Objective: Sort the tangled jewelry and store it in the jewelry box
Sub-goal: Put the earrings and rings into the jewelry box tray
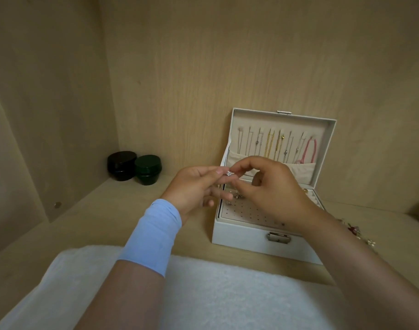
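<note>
A white jewelry box (pixel 241 239) stands open on the wooden shelf, its lid upright. Several chains (pixel 270 145) hang inside the lid, among them gold ones and a pink cord. The box's tray has a perforated earring panel (pixel 246 213) with a few small pieces on it. Above the box's left edge my left hand (pixel 192 186) and my right hand (pixel 272 186) meet, and both pinch a small silver flower-shaped earring (pixel 229 173) between their fingertips. A pale blue band covers my left wrist.
A black jar (pixel 121 165) and a dark green jar (pixel 148 169) sit in the back left corner. Loose jewelry (pixel 354 231) lies on the shelf right of the box. A white cloth (pixel 215 294) covers the near edge. Wooden walls close in the left and back.
</note>
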A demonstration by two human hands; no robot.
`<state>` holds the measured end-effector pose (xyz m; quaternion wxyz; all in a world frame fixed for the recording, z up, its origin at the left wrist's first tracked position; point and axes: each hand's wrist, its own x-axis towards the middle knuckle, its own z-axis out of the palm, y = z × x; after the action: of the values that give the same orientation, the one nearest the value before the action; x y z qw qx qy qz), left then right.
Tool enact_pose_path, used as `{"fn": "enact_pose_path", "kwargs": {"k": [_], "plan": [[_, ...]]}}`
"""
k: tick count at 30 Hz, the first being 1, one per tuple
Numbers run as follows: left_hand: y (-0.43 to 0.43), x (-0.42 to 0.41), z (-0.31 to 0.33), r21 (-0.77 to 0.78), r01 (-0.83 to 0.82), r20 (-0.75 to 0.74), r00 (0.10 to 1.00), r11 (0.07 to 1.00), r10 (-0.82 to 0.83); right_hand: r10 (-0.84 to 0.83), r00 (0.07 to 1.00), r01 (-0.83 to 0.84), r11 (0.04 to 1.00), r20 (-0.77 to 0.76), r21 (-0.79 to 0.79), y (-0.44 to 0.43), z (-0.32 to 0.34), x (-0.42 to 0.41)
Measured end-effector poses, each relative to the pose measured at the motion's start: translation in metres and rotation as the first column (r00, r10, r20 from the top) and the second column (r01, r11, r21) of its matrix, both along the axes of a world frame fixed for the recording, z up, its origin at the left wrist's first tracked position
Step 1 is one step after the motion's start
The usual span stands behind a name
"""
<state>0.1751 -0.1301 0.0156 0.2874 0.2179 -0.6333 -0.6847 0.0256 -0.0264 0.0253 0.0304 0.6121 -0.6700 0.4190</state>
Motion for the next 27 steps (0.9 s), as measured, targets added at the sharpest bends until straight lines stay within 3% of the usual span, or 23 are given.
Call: {"fn": "enact_pose_path", "kwargs": {"k": [4, 7, 11, 17, 27], "plan": [[0.006, 0.0, 0.004, -0.038, 0.066, 0.002, 0.998, 0.997, -0.066, -0.094, 0.995, 0.09, 0.992, -0.04, -0.094, -0.002, -0.002, 0.0], [0.008, -0.001, 0.005, -0.055, 0.079, 0.003, 0.997, 0.995, -0.079, -0.138, 0.989, 0.141, 0.988, 0.057, -0.055, -0.003, 0.003, -0.003], [0.011, -0.002, 0.008, -0.122, 0.046, 0.039, 0.998, 0.991, -0.042, -0.077, 0.965, 0.088, 0.996, 0.25, -0.032, -0.001, 0.01, -0.005], [0.007, -0.005, 0.004, -0.204, -0.053, 0.059, 0.996, 0.977, 0.066, 0.008, 0.95, 0.016, 0.997, 0.313, -0.074, 0.002, 0.013, -0.007], [0.005, -0.011, 0.001, -0.037, -0.004, 0.017, 1.0, 0.999, 0.005, 0.102, 0.923, -0.056, 0.99, 0.372, -0.132, -0.001, 0.007, -0.002]]}}
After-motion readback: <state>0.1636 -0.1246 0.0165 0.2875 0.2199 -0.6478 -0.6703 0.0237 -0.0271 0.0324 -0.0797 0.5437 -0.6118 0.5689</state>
